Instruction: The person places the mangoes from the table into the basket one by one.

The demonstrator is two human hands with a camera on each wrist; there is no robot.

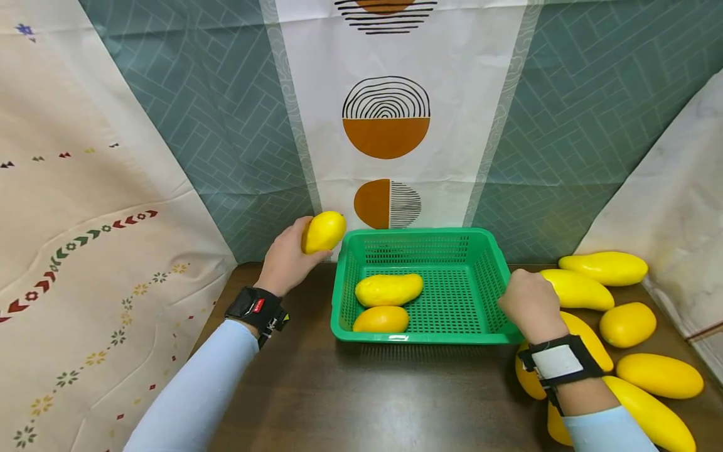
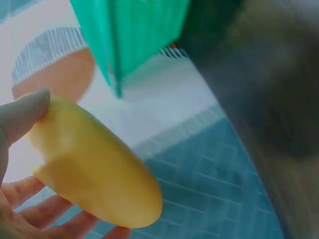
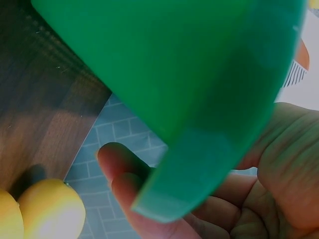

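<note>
My left hand (image 1: 290, 254) holds a yellow mango (image 1: 326, 231) in the air, left of the green basket (image 1: 418, 338) and near its far left corner. In the left wrist view the thumb lies on one end of the mango (image 2: 97, 164), with the fingers under its side. My right hand (image 1: 531, 301) grips the basket's right rim. Curled fingers (image 3: 127, 184) show beneath that rim in the right wrist view; the thumb's tip is hidden by the plastic. Inside the basket, at its left, lie two mangoes, a longer one (image 1: 388, 290) and a shorter one (image 1: 381, 319).
Several more mangoes (image 1: 659, 375) lie on the brown table (image 1: 395, 402) at the right, some partly hidden under my right wrist. Patterned cloth (image 1: 386, 201) hangs behind the basket. Cloth (image 1: 113, 251) also hangs at the left side, and pale cloth (image 1: 672, 207) at the right.
</note>
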